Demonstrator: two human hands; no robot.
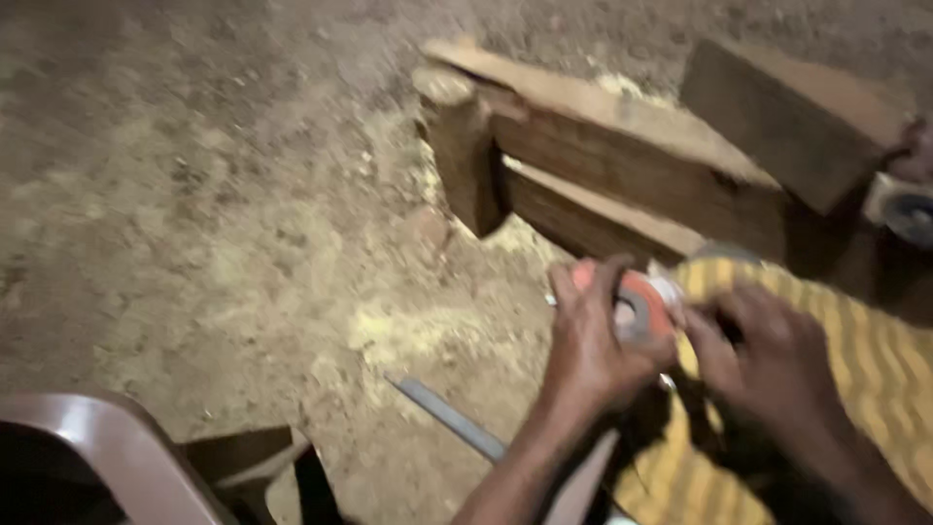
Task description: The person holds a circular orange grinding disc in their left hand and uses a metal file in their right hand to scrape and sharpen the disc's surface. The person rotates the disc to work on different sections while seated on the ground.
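Both hands meet low on the right side of the view, over the person's lap. The left hand point(595, 335) is curled around a small round orange and grey tool point(637, 303), fingers wrapped over its near edge so that half of it is covered. The right hand point(763, 355) presses against the same tool from the other side, fingers bent; motion blur makes it hard to tell whether it grips the tool or only the yellow striped cloth point(875, 360) beneath it. The cloth spreads down and to the right under both wrists.

Just behind the hands stands a rough wooden frame point(622, 165) of stacked planks joined to a short upright post point(466, 156), set on the dirt floor point(194, 175). Pale sawdust point(418, 326) lies scattered in front of it. A separate wooden block point(787, 117) leans at the frame's far right end, and beside it at the picture's edge sits a blurred grey round part point(909, 214). A thin metal strip point(452, 418) lies on the floor near the left forearm. The curved brown rim of a plastic chair point(117, 447) fills the lower left corner.
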